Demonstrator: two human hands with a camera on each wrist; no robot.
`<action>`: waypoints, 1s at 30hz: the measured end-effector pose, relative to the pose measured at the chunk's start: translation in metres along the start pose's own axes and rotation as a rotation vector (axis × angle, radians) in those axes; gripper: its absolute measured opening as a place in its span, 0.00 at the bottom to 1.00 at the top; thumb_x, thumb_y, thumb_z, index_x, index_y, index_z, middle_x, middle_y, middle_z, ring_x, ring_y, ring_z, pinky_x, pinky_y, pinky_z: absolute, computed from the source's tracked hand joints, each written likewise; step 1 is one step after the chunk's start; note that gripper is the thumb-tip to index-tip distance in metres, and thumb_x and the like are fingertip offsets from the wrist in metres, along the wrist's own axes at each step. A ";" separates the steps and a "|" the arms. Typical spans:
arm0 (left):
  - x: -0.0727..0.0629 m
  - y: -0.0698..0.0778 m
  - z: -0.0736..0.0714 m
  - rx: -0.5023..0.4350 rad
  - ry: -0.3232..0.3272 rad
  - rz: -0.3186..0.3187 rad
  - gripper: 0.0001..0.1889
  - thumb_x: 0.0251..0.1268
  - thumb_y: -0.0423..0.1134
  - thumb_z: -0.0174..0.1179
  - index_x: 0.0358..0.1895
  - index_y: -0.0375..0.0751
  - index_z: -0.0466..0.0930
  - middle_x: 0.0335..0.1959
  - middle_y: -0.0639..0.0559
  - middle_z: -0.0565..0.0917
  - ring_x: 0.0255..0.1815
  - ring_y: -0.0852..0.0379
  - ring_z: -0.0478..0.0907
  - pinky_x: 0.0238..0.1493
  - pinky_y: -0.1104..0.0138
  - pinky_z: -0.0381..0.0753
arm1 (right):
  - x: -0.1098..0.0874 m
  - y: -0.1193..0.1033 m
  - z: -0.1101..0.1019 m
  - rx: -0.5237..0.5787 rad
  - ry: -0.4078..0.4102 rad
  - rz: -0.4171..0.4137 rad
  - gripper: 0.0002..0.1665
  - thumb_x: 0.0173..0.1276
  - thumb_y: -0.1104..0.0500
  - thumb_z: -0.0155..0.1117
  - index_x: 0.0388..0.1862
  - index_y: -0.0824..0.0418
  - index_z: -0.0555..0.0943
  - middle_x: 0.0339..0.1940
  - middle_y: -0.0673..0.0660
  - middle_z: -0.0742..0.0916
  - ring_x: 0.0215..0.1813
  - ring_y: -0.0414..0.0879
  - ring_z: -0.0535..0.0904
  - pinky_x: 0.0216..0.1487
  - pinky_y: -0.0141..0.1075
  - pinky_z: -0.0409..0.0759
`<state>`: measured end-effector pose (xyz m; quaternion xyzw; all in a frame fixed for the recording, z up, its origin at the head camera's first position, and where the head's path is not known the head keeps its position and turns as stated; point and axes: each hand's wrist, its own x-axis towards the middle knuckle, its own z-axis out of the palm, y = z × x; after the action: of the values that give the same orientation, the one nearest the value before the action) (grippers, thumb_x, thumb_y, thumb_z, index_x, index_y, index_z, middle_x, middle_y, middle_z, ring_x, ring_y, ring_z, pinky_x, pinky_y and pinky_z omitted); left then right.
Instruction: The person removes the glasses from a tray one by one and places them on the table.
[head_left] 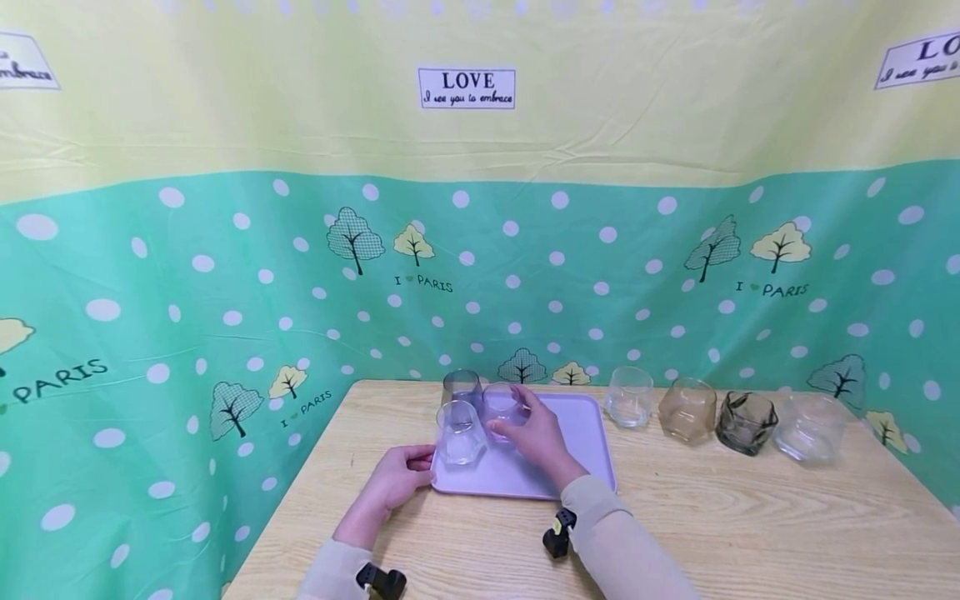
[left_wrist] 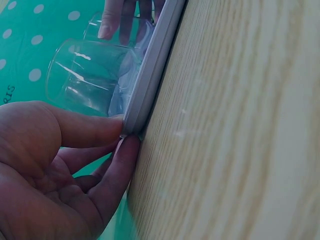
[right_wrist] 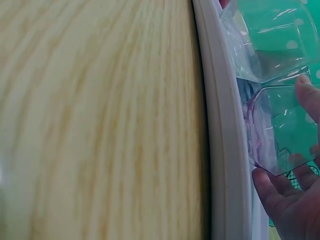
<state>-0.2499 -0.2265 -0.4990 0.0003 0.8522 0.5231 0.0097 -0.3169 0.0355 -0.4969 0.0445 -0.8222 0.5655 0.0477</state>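
A pale lilac tray (head_left: 585, 454) lies on the wooden table. My left hand (head_left: 397, 477) pinches its near left corner between thumb and fingers, as the left wrist view shows closely. My right hand (head_left: 542, 435) reaches over the tray and grips a clear, faintly pink drinking glass (right_wrist: 280, 125), thumb on one side and fingers on the other. That glass appears to stand upright on the tray. Close beside it, at the tray's left, are a clear glass (head_left: 460, 442) in front and a dark grey glass (head_left: 461, 385) behind.
Right of the tray stands a row of glasses: a clear one (head_left: 630, 407), an amber one (head_left: 687, 419), a smoky dark one (head_left: 746, 425) and a wide clear one (head_left: 808, 437). A green and yellow patterned curtain (head_left: 480, 292) hangs behind the table (head_left: 720, 508).
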 end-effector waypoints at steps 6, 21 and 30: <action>-0.001 -0.001 0.000 -0.002 -0.001 -0.006 0.24 0.63 0.22 0.69 0.64 0.22 0.81 0.50 0.43 0.88 0.50 0.49 0.84 0.52 0.59 0.86 | -0.003 -0.002 -0.001 0.026 -0.001 0.020 0.56 0.59 0.49 0.86 0.83 0.53 0.69 0.76 0.58 0.79 0.73 0.60 0.75 0.74 0.54 0.74; 0.001 -0.001 0.000 -0.004 0.001 -0.010 0.24 0.62 0.21 0.69 0.64 0.22 0.81 0.49 0.43 0.88 0.50 0.50 0.85 0.52 0.59 0.86 | -0.008 0.002 -0.008 0.094 -0.011 0.029 0.52 0.59 0.53 0.86 0.81 0.53 0.72 0.77 0.58 0.79 0.74 0.60 0.75 0.74 0.52 0.74; 0.001 0.002 0.001 -0.004 0.010 -0.018 0.25 0.62 0.21 0.70 0.64 0.22 0.81 0.49 0.44 0.88 0.49 0.51 0.84 0.52 0.60 0.86 | -0.016 0.005 -0.023 0.125 -0.012 0.026 0.52 0.60 0.54 0.86 0.81 0.57 0.71 0.77 0.59 0.78 0.73 0.61 0.76 0.74 0.54 0.74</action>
<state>-0.2512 -0.2251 -0.4979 -0.0101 0.8512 0.5247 0.0100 -0.3012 0.0595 -0.4954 0.0404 -0.7862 0.6158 0.0325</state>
